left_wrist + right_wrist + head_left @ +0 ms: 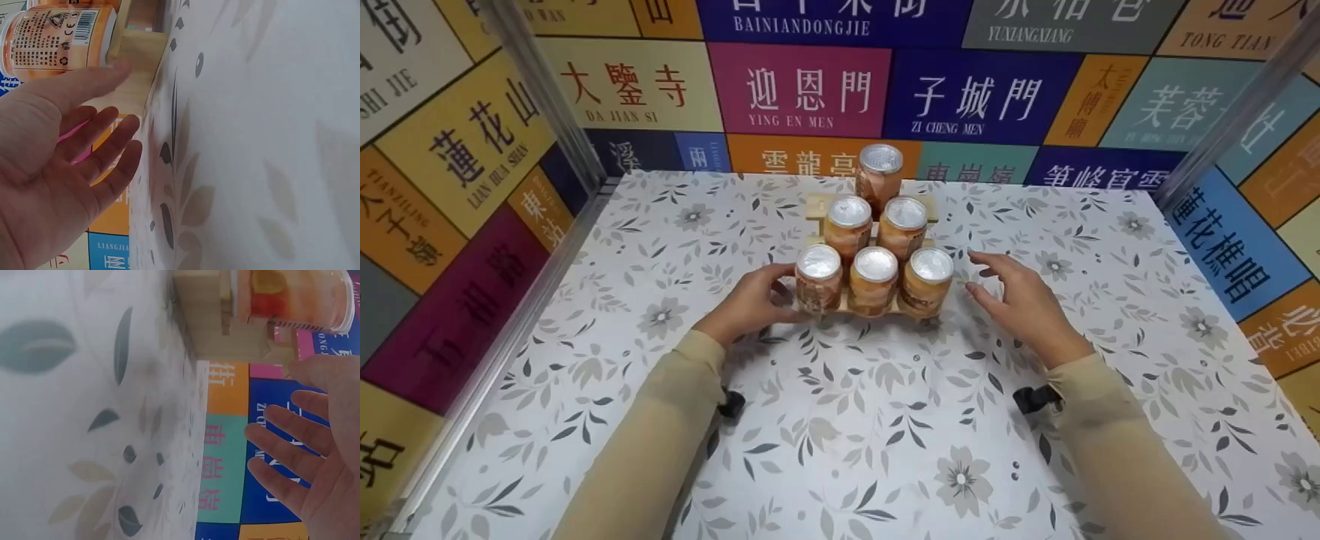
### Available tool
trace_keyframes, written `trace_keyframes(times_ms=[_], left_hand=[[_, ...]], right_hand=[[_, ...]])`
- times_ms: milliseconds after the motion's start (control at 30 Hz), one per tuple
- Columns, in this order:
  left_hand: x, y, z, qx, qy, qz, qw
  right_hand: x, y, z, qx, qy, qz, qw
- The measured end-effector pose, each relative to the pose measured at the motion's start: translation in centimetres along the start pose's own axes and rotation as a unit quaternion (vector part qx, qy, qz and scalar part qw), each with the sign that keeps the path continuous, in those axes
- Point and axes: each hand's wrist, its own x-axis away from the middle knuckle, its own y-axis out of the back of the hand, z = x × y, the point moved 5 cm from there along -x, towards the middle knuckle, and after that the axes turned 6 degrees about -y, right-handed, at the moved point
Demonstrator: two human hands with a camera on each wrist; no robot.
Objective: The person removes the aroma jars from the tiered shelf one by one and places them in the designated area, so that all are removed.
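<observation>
Several silver-lidded cans with orange labels stand upright on a stepped wooden rack. Three are in the front row, two on the middle step and a single can at the top back. My left hand is beside the front left can, thumb and fingers spread around the rack's left end; whether it touches is unclear. In the left wrist view, its fingers are relaxed and hold nothing. My right hand hovers apart from the front right can, its fingers loosely extended and holding nothing.
A white floral cloth covers the table. Behind it and along both sides rise panels of coloured signs with Chinese lettering, with metal posts at the corners. Dark wrist straps show at both sleeves.
</observation>
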Motion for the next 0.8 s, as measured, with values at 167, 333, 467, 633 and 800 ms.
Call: trace_keyframes(times_ms=[167,333,467,633,800], left_hand=[[-0.1,-0.4,-0.1,0.016,0.001,-0.001,0.9999],[-0.5,-0.8,0.1,0.014,0.000,0.005,0.9999],[-0.6,-0.9,0.4,0.015,0.005,0.006,0.9999],[-0.6,-0.9,0.5,0.014,0.010,0.005,0.9998],[-0.8,-0.9,0.5,0.019,0.007,0.008,0.9998]], right_hand=[[-0.2,-0.3,0.9,-0.023,0.016,0.001,1.000],[-0.5,-0.8,1.1,-0.044,0.009,0.010,0.999],[-0.6,-0.9,1.3,-0.063,0.012,0.015,0.998],[-0.5,-0.6,1.6,-0.083,0.026,0.005,0.996],[-0.4,0.1,2.3,-0.105,0.046,-0.002,0.993]])
